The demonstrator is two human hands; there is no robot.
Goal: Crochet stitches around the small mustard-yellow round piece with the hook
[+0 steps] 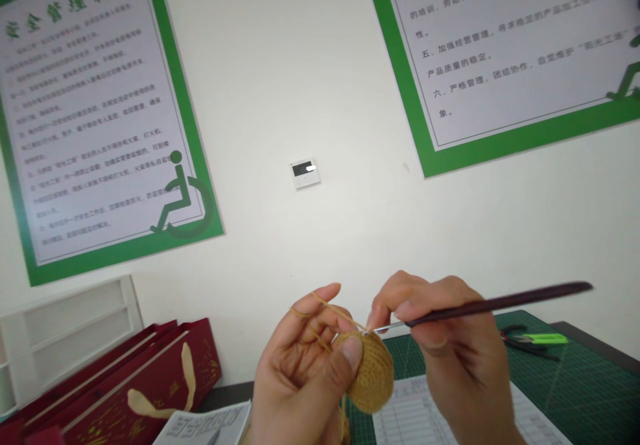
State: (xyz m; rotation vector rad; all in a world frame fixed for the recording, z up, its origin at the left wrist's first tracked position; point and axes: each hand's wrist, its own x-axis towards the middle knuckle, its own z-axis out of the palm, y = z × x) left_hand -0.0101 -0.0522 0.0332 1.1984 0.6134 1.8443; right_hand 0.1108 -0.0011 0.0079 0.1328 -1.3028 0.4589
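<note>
My left hand pinches the edge of a round tan crochet piece between thumb and fingers. Tan yarn loops over its raised index finger and runs to the top edge of the piece. My right hand grips a crochet hook with a dark handle and a thin metal shaft. The hook's tip meets the top edge of the piece, where the yarn comes in. More tan yarn hangs below the left hand, partly hidden.
A green cutting mat covers the table, with printed sheets on it. Pliers with dark and bright green handles lie at the right. Dark red gift bags and a booklet are at the left. Green-framed posters hang on the wall.
</note>
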